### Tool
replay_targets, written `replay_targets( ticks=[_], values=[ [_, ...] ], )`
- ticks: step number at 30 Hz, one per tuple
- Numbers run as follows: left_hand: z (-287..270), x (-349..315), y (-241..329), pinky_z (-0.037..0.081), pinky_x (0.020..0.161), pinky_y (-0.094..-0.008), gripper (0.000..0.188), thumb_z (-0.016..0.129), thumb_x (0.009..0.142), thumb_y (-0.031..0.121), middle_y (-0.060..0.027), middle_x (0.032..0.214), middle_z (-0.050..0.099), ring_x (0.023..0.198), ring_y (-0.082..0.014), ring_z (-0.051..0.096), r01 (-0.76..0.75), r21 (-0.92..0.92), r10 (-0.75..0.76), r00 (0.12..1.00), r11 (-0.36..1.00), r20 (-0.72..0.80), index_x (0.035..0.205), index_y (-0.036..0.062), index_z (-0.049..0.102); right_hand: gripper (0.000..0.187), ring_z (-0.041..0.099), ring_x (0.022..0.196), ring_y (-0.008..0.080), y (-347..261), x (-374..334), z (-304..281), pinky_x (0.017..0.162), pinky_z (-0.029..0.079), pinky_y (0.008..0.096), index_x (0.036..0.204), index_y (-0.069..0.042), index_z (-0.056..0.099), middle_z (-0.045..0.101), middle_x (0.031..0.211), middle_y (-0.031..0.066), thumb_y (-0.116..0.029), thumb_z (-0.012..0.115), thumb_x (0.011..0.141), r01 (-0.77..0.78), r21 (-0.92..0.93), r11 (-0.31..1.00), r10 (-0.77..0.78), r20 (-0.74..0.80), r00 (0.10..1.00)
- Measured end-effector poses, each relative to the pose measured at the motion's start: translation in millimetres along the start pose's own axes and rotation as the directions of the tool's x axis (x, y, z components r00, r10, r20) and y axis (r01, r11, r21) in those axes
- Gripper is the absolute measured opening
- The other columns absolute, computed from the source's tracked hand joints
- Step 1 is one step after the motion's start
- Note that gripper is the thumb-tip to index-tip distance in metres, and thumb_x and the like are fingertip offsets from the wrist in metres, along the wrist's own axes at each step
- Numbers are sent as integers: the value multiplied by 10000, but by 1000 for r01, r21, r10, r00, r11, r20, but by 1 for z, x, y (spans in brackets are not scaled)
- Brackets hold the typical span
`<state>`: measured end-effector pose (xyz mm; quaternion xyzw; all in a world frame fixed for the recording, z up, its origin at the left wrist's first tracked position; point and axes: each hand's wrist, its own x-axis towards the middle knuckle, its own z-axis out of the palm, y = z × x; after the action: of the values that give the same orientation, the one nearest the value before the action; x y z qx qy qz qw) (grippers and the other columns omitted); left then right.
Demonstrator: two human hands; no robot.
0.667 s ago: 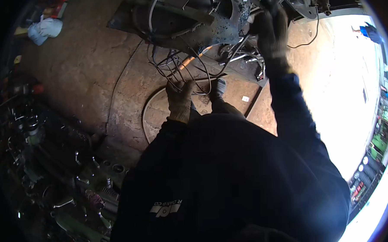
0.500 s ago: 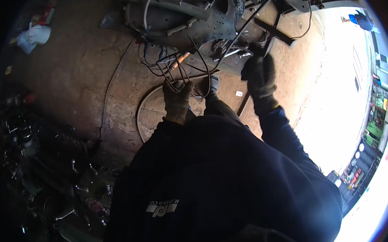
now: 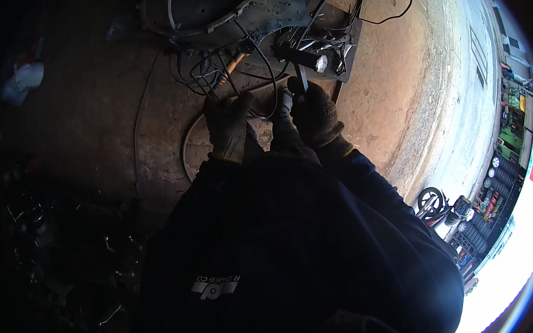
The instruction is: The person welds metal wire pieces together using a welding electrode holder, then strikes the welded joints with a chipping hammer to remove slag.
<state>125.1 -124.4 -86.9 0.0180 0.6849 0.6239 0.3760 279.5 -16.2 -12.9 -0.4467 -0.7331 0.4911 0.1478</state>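
My right hand [image 3: 316, 114], in a dark knitted glove, is closed around the flat metal handle of a hammer [image 3: 299, 57]. The hammer's thick dark head lies crosswise, its bright worn face toward the right, above the cluttered work surface. To its left, my gloved left hand [image 3: 228, 123] grips a piece made of bent thin metal rods [image 3: 202, 86]; its fingers are partly lost in shadow. Just beyond that hand is an orange-handled tool [image 3: 233, 67]. Whether the hammer touches anything beneath it, I cannot tell.
A large dark metal assembly [image 3: 272, 17] fills the far side. Loose metal tools [image 3: 336, 50] lie on the surface at its right. A hose [image 3: 186, 140] curves across the floor by my feet. Dark metal parts [image 3: 37, 218] crowd the left; a motorcycle [image 3: 431, 202] stands outside.
My right hand has brought the hammer left and inward, from a blurred position farther right. My left hand keeps its hold on the rods. The view has shifted, showing more of the road.
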Motion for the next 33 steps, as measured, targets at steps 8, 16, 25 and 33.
replay_targets(
  ticks=[8,16,25,33],
  values=[
    [5,-7,8,513,766,-295,902,856,752,129,-122,1060,588,940,-168,604,66,90,-61,996,994,-60,1415,-106,292,307,673,797,204,6,16,7,659,534,349,1262,-64,580,664,937,108,-237,554,1010,40,-153,987,-38,11,999],
    [9,-21,22,506,883,-334,935,871,758,183,-159,1193,571,1064,-229,598,113,89,-105,991,990,-86,1449,-64,291,245,664,905,399,-27,29,7,746,526,482,1132,-70,593,667,958,180,-259,562,979,85,-215,973,-93,-30,995],
    [9,-19,18,500,885,-339,840,878,754,222,-161,1237,541,1101,-214,566,69,41,-66,996,997,-66,1378,-48,385,265,644,972,393,-25,24,21,781,515,479,1196,-57,575,645,1026,198,-214,560,983,166,-288,943,-197,-82,977],
    [12,-19,18,502,888,-342,924,904,713,307,-158,1217,525,1106,-217,554,119,-54,-123,990,991,-65,1375,-68,380,246,628,914,412,-23,31,21,756,510,482,1187,-59,572,608,997,183,-195,556,983,316,-317,894,-351,-57,935]
  ],
)
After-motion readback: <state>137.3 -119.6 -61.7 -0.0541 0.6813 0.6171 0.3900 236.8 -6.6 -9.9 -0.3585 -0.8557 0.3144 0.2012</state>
